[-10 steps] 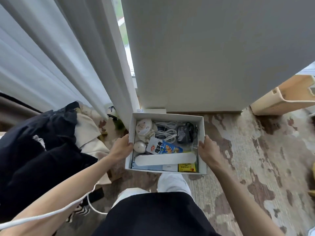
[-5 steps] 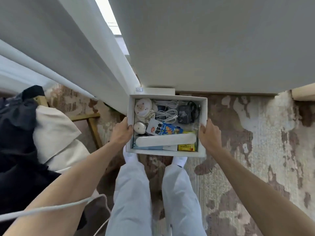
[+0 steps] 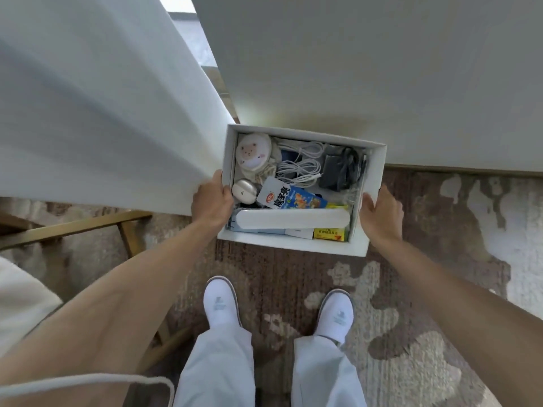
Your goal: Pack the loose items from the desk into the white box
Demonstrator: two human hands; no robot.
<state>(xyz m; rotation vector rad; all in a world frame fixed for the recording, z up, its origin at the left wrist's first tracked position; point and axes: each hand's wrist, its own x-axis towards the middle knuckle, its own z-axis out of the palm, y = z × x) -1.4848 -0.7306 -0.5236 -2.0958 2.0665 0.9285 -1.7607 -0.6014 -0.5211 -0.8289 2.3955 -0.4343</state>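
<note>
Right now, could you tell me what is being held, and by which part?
The white box: the left hand grips its left wall, the right hand its right wall.

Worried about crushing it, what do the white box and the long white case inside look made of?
White box: likely matte cardboard, thin flat walls, crisp folded corners. Long white rounded case: probably smooth plastic, soft sheen, moulded rounded ends.

White curtain (image 3: 102, 113) at left, soft folds reaching down toward floor. Plain pale grey wall panel (image 3: 367, 69) fills upper right. Narrow window gap (image 3: 188, 33) between them, daylight coming through. Carpet (image 3: 440, 259) mottled brown and cream. Wooden furniture frame (image 3: 73, 227) at left; cream fabric (image 3: 20, 298) at lower-left edge.
</note>
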